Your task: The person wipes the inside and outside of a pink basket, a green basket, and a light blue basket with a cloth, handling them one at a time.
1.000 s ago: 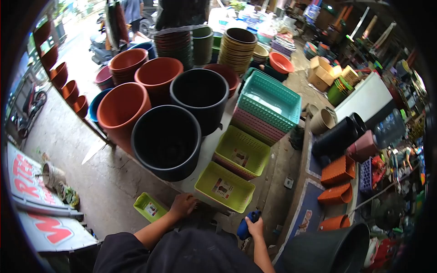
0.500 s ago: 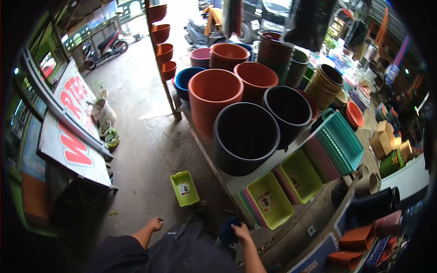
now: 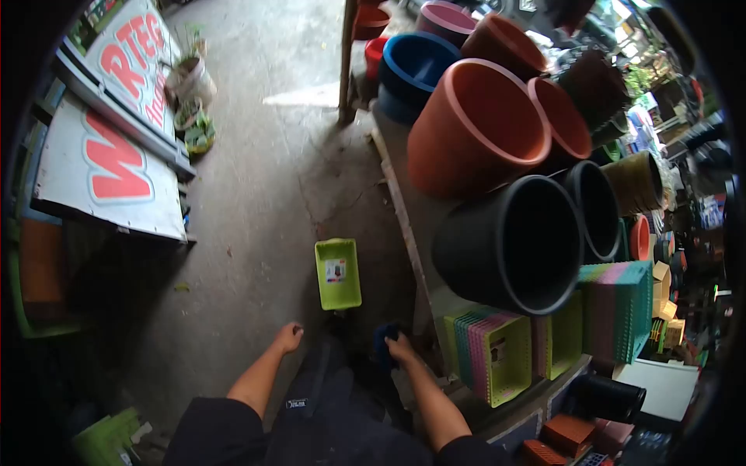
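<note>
My right hand point(image 3: 399, 348) is closed around a dark blue cloth point(image 3: 383, 346), low in the middle of the view. My left hand point(image 3: 289, 337) hangs over the floor with its fingers curled; what they hold, if anything, is too small to make out. Ahead of both hands a light green plastic basket point(image 3: 339, 273) with a label inside sits on the concrete floor, touched by neither hand. To the right of my right hand, nested baskets point(image 3: 509, 361) in green, pink and teal line the table's near side.
Large black point(image 3: 509, 245) and terracotta pots point(image 3: 478, 128) and a blue pot point(image 3: 420, 66) crowd the table at the right. The table's edge point(image 3: 404, 210) runs beside the floor. A red-lettered sign point(image 3: 116, 167) and potted plants point(image 3: 198, 133) stand at the left.
The view has turned and tilted down, so the pots look larger and the sign closer. My left arm reaches farther forward. The blue cloth stays in my right hand.
</note>
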Action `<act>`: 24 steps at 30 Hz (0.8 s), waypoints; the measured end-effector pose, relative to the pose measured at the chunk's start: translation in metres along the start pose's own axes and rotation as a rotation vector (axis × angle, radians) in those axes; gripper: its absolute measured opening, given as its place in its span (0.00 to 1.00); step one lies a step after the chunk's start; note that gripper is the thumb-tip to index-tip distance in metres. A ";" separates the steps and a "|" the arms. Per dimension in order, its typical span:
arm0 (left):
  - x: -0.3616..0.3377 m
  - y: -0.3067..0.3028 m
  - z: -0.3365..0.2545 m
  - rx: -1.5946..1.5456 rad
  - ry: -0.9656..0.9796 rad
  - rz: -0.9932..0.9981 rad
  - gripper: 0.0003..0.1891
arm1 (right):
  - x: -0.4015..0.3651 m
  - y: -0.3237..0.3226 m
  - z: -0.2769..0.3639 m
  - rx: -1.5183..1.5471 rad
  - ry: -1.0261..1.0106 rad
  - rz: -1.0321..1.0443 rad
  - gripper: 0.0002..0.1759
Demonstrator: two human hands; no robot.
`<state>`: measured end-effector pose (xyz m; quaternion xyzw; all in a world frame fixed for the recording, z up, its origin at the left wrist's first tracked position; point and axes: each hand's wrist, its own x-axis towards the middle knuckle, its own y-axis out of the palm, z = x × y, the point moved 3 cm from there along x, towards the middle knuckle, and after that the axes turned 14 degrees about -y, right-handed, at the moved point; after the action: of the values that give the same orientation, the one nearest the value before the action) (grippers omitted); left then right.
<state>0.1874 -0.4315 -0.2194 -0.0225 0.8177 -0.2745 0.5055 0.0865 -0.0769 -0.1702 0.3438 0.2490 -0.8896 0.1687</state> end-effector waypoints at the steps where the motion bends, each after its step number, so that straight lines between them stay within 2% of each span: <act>1: 0.011 0.005 -0.003 -0.008 0.001 0.000 0.16 | 0.009 0.008 0.004 -0.015 0.037 0.027 0.31; 3: 0.041 0.008 -0.020 -0.052 0.007 -0.005 0.17 | 0.035 0.026 0.022 -0.139 0.060 0.082 0.31; 6: 0.105 0.040 -0.014 -0.222 0.018 0.049 0.20 | 0.093 0.064 0.000 -0.181 0.061 0.164 0.32; 8: 0.114 0.030 -0.051 -0.167 -0.135 0.112 0.25 | 0.144 0.095 -0.042 -0.273 0.026 0.228 0.31; 10: 0.148 0.047 -0.053 -0.247 -0.154 0.109 0.29 | 0.184 0.112 -0.040 -0.382 0.086 0.386 0.34; 13: 0.186 0.071 -0.047 -0.320 -0.192 0.024 0.31 | 0.215 0.125 -0.010 -0.476 -0.018 0.243 0.40; 15: 0.203 0.088 -0.037 -0.419 -0.219 0.098 0.31 | 0.237 0.133 -0.014 -0.504 -0.016 0.193 0.41; 17: 0.208 0.093 -0.040 -0.521 -0.241 0.168 0.31 | 0.259 0.138 -0.028 -0.404 0.083 0.212 0.38; 20: 0.194 0.080 -0.054 -0.396 -0.313 0.178 0.30 | 0.271 0.136 -0.028 -0.297 0.097 0.176 0.32; 22: 0.199 0.086 -0.043 -0.395 -0.306 0.086 0.25 | 0.260 0.130 -0.007 -0.254 0.134 0.167 0.29; 24: 0.206 0.095 -0.032 -0.479 -0.302 0.107 0.24 | 0.256 0.128 0.010 -0.210 0.155 0.151 0.26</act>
<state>0.0830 -0.4013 -0.4210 -0.1388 0.7746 -0.0400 0.6157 -0.0391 -0.2205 -0.3835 0.4097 0.3262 -0.8143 0.2505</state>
